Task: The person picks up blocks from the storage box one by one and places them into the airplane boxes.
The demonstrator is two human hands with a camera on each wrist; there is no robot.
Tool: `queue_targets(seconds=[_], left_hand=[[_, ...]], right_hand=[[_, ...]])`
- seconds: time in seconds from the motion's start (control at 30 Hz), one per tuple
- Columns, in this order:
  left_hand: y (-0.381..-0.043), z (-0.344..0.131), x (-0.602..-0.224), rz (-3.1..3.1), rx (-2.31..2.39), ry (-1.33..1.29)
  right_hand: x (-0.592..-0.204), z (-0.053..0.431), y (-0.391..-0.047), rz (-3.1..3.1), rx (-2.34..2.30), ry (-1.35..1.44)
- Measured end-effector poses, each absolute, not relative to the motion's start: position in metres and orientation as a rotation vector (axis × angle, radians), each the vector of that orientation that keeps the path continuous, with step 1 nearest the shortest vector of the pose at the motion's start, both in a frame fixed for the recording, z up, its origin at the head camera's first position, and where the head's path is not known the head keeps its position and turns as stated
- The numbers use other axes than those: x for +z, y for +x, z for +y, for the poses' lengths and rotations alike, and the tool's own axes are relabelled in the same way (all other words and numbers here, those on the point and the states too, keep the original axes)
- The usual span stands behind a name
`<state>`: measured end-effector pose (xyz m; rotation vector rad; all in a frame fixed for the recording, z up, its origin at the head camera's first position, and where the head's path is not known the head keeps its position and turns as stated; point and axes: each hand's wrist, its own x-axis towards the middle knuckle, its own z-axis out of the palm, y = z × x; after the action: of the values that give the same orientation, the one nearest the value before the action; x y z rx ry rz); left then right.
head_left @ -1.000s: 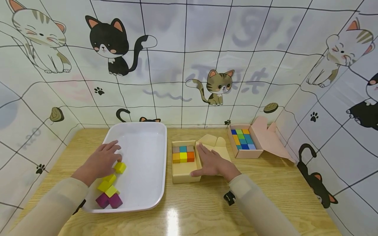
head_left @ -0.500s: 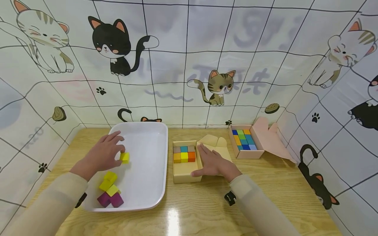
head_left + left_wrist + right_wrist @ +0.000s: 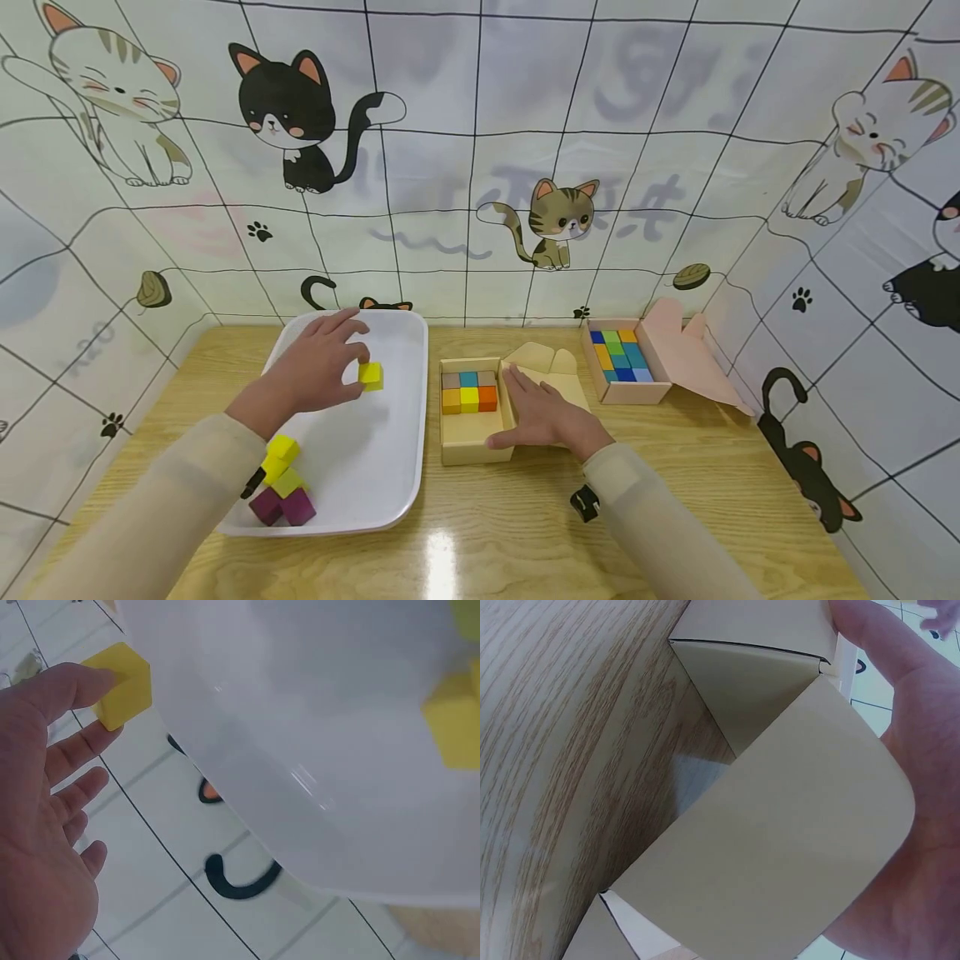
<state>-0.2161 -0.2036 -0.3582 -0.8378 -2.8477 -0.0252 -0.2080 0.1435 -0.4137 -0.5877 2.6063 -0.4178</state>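
Observation:
Between thumb and forefinger, my left hand (image 3: 311,367) pinches a yellow cube (image 3: 371,376) above the white tray (image 3: 375,492); the left wrist view shows the same yellow cube (image 3: 124,686) near the tray's rim. More yellow cubes (image 3: 283,450) and purple cubes (image 3: 298,506) lie in the tray's near left part. My right hand (image 3: 547,417) rests with extended fingers on the right edge of the cream cardboard box (image 3: 472,454), thumb over its near right side. Two rows of coloured cubes (image 3: 468,398) fill the far part of that box. Its lid (image 3: 780,817) is folded outward.
A pink box (image 3: 626,392) packed with coloured cubes stands at the back right, its lid (image 3: 693,358) laid open to the right. Behind the wooden table (image 3: 525,533) rises a cat-patterned cloth (image 3: 420,167).
My left hand has picked up a yellow cube from the tray's left part and carried it right and away from me. The right hand stays at the cream box.

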Motion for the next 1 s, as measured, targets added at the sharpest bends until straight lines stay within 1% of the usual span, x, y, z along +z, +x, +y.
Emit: queue_targets(seconds=[0.43,0.83,1.0], left_hand=[[-0.224,-0.134,-0.360,-2.813,-0.038,-0.981],[-0.224,-0.100,-0.385,-2.906,-0.027,-1.077],[-0.224,-0.091,-0.395,-2.978,-0.001,-1.078]], right_hand=[[-0.413,0.143,-0.208,2.604,-0.415,-0.579],[-0.415,0.143,-0.210,2.606,-0.386,-0.561],[-0.415,0.143,-0.211,2.605,-0.375,-0.562]])
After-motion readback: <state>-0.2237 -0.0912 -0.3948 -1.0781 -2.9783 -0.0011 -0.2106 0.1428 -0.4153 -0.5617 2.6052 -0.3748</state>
